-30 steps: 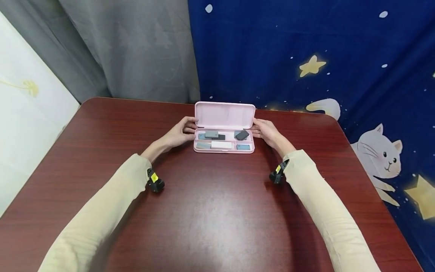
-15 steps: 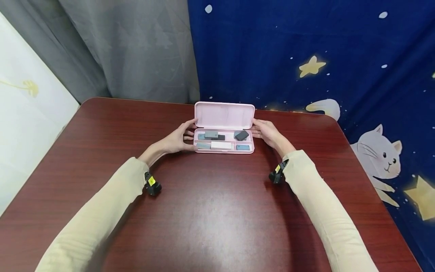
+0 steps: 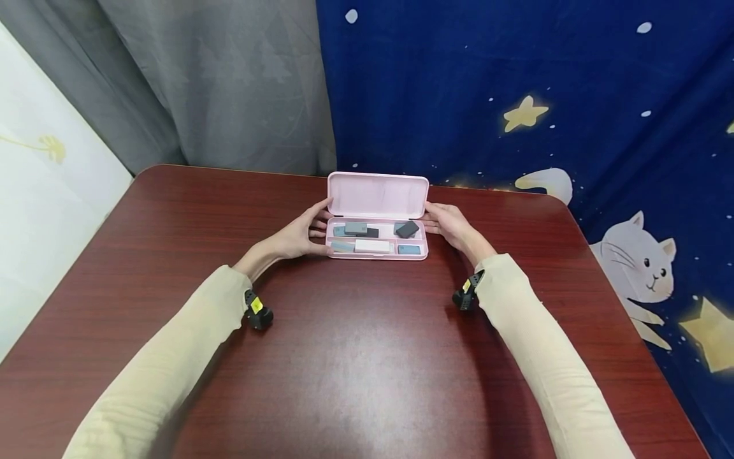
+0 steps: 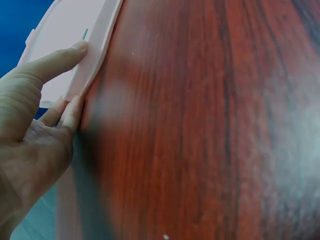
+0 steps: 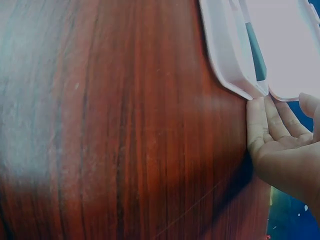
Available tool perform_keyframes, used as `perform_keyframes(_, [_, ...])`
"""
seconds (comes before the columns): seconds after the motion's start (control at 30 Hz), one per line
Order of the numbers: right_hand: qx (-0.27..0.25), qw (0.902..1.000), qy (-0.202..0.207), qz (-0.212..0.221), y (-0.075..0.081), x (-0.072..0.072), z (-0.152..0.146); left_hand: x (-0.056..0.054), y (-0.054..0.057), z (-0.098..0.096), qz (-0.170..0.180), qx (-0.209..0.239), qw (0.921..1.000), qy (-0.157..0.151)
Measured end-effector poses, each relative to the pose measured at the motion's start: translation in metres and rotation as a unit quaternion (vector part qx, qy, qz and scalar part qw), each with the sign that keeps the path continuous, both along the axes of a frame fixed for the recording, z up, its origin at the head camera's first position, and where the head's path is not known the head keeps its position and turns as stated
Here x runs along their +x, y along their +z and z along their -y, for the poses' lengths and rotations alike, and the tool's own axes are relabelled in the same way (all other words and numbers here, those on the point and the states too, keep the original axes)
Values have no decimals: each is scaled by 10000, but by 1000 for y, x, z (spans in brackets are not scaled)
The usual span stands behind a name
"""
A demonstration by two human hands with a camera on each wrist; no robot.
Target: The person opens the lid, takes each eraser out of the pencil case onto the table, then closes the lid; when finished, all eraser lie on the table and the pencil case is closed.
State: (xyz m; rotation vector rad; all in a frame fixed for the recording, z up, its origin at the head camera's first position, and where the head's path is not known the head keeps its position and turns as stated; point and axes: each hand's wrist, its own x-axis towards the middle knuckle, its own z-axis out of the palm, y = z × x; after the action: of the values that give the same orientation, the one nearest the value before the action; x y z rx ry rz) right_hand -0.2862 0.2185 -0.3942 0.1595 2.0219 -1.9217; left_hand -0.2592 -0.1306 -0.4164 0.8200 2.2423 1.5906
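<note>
While your left sleeve and right sleeve reach in from the near side of the pink case, a black camera sits at the left cuff and another camera at the right. Between them, in front of the case, you have the glossy reddish-brown worktop. Your left grip lies unclasped at the case's left end, fingers parted, the thumb touching its front corner. Your right grip is unclasped too, straight fingers against the case's right end. So the case rests on the worktop between both grips. In its front row you have a pale strip, a white block and a blue-grey block; in its back row, a grey block and, toward the right, a dark block lying askew. Behind these stands the case's raised lid. Beyond the case hang a grey curtain and a blue curtain.
</note>
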Motion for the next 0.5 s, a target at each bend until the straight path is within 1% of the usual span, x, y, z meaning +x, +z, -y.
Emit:
perform_keyframes(0.1, [57, 10000, -26, -14, 0, -1, 1, 1, 2, 0, -23, -165, 9998, 59])
perform_keyframes(0.2, [114, 9999, -25, -2, -1, -1, 1, 1, 1, 0, -20, -205, 9997, 95])
perform_keyframes(0.3, [156, 9998, 40, -69, -2, -1, 0, 1, 0, 1, -43, -203, 9998, 71])
perform_keyframes(0.33, [-57, 9997, 147, -160, -8, -4, -4, 1, 0, 1, -43, -171, 9998, 49])
perform_keyframes(0.37, [-82, 9996, 165, -203, -8, -4, -4, 1, -1, 1, -46, -153, 9999, 27])
perform_keyframes(0.5, [-84, 9995, 77, -306, -7, -2, -3, 0, -1, 2, -7, -46, 10000, -19])
